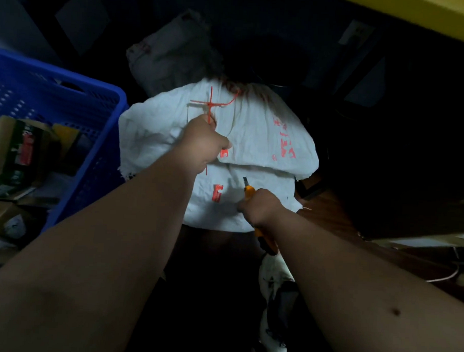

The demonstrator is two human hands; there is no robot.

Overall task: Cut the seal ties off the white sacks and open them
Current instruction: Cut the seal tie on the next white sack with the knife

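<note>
On white sack — left hand grips red tie; right hand holds knife.

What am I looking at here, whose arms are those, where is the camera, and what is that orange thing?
There is no machine here. The single picture comes from a wide-angle camera worn on a person's head, looking down, so the two bare arms reaching forward are the person's own.

In the middle lies a crumpled white sack with red printing. A red seal tie sits near its top. The left hand grips the sack just below that tie, seemingly pinching the tie's tail. The right hand holds an orange utility knife, its short blade pointing up toward the sack; the blade is not at the tie yet.

To the left stands a blue plastic crate with boxes inside. A second, greyer sack lies behind in the dark.
</note>
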